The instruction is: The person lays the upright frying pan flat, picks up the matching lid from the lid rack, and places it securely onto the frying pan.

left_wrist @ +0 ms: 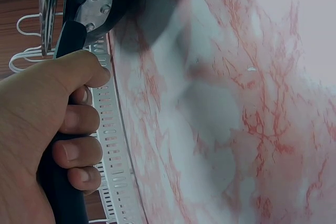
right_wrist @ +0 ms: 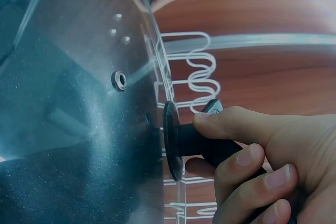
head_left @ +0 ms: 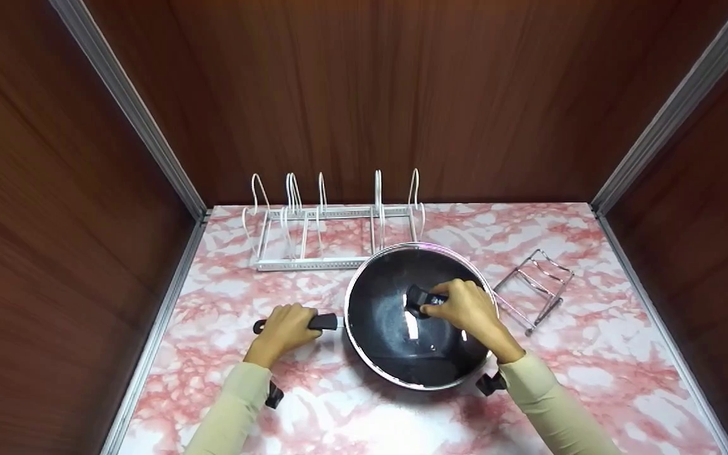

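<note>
A wide black frying pan (left_wrist: 126,1) is covered by a clear glass lid (head_left: 380,354) with a metal rim. My left hand (head_left: 285,330) grips the pan's black handle (head_left: 323,322), its fingers wrapped round it in the left wrist view. With thumb and curled fingers, my right hand (head_left: 465,308) holds the lid's black knob (right_wrist: 191,140). A small ringed vent hole (right_wrist: 119,81) shows in the glass. Whether the lid's rim rests fully on the pan cannot be told.
Behind the pan stands a white wire rack (head_left: 313,264) with several upright loops. A small chrome wire stand (head_left: 538,284) lies to the right, close to the pan. Brown wood-look panels (head_left: 364,95) enclose the red-and-white marbled table (head_left: 212,379) at the back and sides.
</note>
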`<state>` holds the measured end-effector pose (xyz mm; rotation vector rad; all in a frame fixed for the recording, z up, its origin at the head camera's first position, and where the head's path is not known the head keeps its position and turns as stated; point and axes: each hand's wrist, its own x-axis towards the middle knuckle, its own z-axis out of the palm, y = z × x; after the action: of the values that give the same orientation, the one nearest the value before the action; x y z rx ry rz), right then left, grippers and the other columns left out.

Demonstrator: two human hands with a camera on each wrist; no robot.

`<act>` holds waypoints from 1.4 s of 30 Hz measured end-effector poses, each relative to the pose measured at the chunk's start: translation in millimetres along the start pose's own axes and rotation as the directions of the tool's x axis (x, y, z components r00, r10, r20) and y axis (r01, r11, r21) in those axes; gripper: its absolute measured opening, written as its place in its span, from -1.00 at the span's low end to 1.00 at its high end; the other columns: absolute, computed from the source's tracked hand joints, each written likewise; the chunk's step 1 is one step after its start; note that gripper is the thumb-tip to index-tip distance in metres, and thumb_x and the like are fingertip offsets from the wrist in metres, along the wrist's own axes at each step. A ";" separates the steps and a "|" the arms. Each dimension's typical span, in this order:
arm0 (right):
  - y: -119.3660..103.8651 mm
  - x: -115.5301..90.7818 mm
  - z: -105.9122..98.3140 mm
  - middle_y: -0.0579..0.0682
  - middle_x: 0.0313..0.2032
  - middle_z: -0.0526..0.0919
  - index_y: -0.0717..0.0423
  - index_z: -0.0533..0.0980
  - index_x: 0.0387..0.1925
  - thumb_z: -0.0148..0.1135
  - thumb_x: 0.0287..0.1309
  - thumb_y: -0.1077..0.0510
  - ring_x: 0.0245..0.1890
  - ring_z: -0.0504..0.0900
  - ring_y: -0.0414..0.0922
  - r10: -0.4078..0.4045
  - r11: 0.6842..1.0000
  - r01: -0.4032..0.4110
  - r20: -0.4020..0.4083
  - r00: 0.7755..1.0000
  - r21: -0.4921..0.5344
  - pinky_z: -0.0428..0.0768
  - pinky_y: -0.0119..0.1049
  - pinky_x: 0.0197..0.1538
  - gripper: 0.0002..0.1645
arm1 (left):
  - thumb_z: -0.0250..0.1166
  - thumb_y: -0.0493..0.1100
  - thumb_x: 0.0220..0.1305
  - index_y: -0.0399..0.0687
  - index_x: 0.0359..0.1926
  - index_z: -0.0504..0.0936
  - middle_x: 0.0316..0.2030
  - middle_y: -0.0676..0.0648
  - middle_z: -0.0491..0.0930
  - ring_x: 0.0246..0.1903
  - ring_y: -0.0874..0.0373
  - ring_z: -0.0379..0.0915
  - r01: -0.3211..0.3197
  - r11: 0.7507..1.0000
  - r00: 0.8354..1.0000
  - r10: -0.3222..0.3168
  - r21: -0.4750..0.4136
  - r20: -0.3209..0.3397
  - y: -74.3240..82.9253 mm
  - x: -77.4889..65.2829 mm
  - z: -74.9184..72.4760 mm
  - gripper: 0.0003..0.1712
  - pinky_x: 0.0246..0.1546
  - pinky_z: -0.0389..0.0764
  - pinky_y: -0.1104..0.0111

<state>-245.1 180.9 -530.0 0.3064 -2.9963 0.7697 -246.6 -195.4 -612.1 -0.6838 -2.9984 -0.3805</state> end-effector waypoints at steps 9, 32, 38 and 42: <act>2.7 1.3 1.7 0.08 -0.24 0.86 -0.09 0.83 -0.16 0.62 -0.01 -0.13 -0.34 0.75 0.09 0.011 1.000 -0.011 0.018 1.000 -0.008 0.62 0.10 -0.28 -0.63 | 0.52 -0.04 0.10 0.00 -0.53 0.55 -0.60 -0.03 0.57 -0.57 -0.07 0.49 -0.001 1.000 1.000 0.001 0.008 0.005 0.4 -0.7 -0.2 -0.70 -0.50 0.45 0.03; 1.9 6.0 2.0 0.04 -0.21 0.86 -0.11 0.83 -0.13 0.63 0.00 -0.17 -0.30 0.76 0.06 0.028 0.999 -0.027 0.063 0.998 -0.018 0.63 0.10 -0.23 -0.59 | 0.51 -0.05 0.11 -0.01 -0.52 0.56 -0.57 -0.05 0.58 -0.53 -0.11 0.52 0.019 1.000 0.999 -0.019 -0.006 0.029 1.8 -0.1 -1.2 -0.71 -0.45 0.48 -0.01; 2.5 6.5 0.6 0.02 -0.26 0.85 -0.11 0.83 -0.15 0.62 0.00 -0.19 -0.35 0.71 0.03 0.033 0.999 -0.031 0.073 0.997 -0.032 0.59 0.06 -0.29 -0.60 | 0.51 -0.04 0.13 -0.01 -0.50 0.57 -0.56 -0.04 0.58 -0.52 -0.08 0.51 0.030 1.000 0.999 -0.029 -0.010 0.043 2.1 0.0 -1.2 -0.71 -0.42 0.49 0.00; 3.2 5.9 0.3 0.02 -0.27 0.84 -0.12 0.82 -0.14 0.62 0.00 -0.20 -0.37 0.69 0.01 0.035 0.999 -0.032 0.077 0.996 -0.035 0.58 0.03 -0.33 -0.59 | 0.50 -0.02 0.14 0.00 -0.50 0.55 -0.56 -0.03 0.56 -0.53 -0.06 0.49 0.032 0.999 0.998 -0.031 -0.007 0.052 2.1 0.1 -0.8 -0.70 -0.42 0.49 0.02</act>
<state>-251.5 182.4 -531.2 0.2919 -3.0911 0.7263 -245.8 -193.7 -610.8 -0.6577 -3.0618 -0.3820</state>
